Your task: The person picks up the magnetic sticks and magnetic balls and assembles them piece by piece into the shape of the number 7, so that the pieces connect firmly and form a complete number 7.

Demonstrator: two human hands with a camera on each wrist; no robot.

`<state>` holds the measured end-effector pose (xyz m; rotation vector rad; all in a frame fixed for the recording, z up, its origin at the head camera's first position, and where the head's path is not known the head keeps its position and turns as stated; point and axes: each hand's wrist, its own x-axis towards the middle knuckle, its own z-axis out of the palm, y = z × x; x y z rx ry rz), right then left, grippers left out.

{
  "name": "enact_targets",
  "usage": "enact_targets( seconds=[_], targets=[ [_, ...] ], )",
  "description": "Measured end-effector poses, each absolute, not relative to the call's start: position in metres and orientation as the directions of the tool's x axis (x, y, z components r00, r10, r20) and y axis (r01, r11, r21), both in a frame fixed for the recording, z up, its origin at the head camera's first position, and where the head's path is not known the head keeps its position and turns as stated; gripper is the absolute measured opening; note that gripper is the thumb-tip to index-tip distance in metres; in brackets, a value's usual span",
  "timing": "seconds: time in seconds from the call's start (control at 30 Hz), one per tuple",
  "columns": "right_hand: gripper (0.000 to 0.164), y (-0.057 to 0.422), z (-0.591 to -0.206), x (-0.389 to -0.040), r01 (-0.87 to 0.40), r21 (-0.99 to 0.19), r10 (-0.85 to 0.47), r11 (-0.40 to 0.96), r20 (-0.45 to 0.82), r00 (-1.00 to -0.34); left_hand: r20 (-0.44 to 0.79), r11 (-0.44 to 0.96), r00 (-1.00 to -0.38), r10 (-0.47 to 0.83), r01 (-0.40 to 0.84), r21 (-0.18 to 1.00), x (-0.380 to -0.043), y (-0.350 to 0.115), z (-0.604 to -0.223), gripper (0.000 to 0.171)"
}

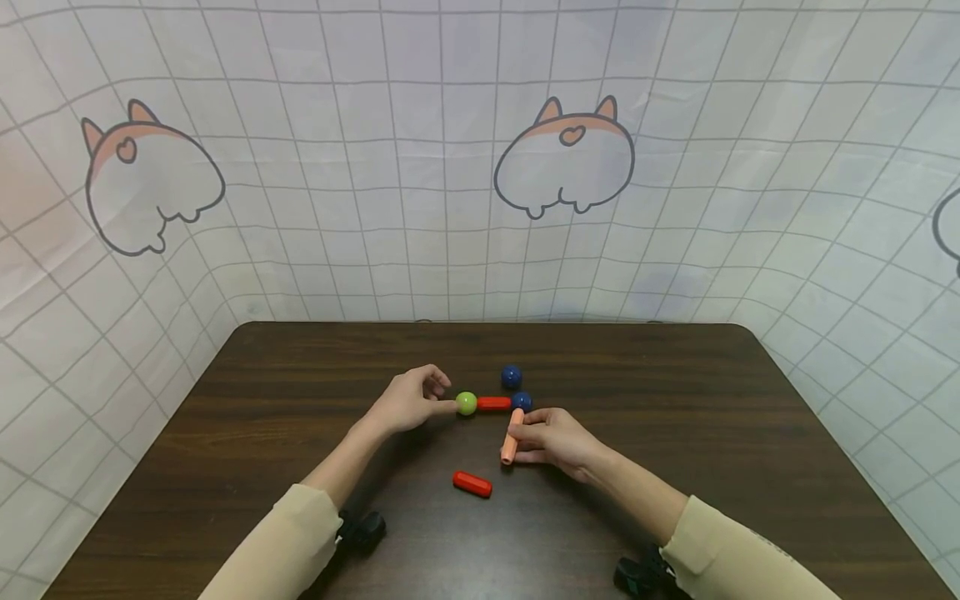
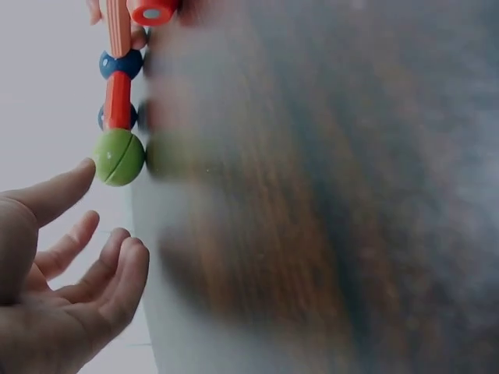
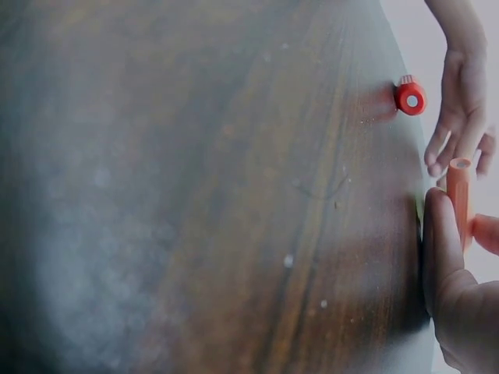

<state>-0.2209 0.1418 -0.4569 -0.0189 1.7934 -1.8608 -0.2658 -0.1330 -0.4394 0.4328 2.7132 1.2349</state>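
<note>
A green ball (image 1: 466,403), a red rod (image 1: 494,403) and a blue ball (image 1: 522,402) lie joined in a row across the table. The thumb of my left hand (image 1: 411,400) is right at the green ball's left side, and its other fingers are loosely bent around nothing. Between thumb and fingers, my right hand (image 1: 558,442) pinches an orange rod (image 1: 512,446). The orange rod's far end meets the blue ball, while its near end points toward me. In the left wrist view, the green ball (image 2: 120,157) shows a groove across it.
Behind the row sits a second blue ball (image 1: 512,377). Nearer to me, a loose red rod (image 1: 472,483) lies on the dark wooden table (image 1: 300,375). A white gridded cloth (image 1: 375,167) hangs around the back and sides.
</note>
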Motion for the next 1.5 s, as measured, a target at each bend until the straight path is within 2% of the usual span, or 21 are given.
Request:
enact_targets(
  seconds=[0.23, 0.43, 0.87, 1.2, 1.5],
  targets=[
    [0.047, 0.143, -0.459, -0.222, 0.366, -0.929, -0.395, 0.043, -0.353, -0.848, -0.023, 0.67, -0.955, 0.297, 0.191, 0.717, -0.254, -0.137, -0.438, 0.022],
    [0.046, 0.143, -0.459, -0.222, 0.368, -0.929, -0.389, 0.048, -0.356, -0.849, -0.069, 0.675, -0.926, 0.371, 0.218, 0.704, -0.24, -0.134, -0.433, 0.018],
    [0.044, 0.142, -0.458, -0.222, 0.366, -0.93, -0.417, 0.026, -0.343, -0.842, -0.113, 0.608, -0.801, 0.588, 0.346, 0.714, -0.216, -0.119, -0.429, 0.024],
    [0.039, 0.143, -0.459, -0.221, 0.362, -0.932, -0.446, -0.01, -0.32, -0.836, -0.157, 0.587, -0.733, 0.662, 0.378, 0.715, -0.207, -0.111, -0.431, 0.027],
    [0.041, 0.144, -0.458, -0.221, 0.364, -0.931, -0.436, 0.0, -0.328, -0.838, -0.123, 0.553, -0.695, 0.708, 0.438, 0.709, -0.203, -0.103, -0.435, 0.028]
  ],
)
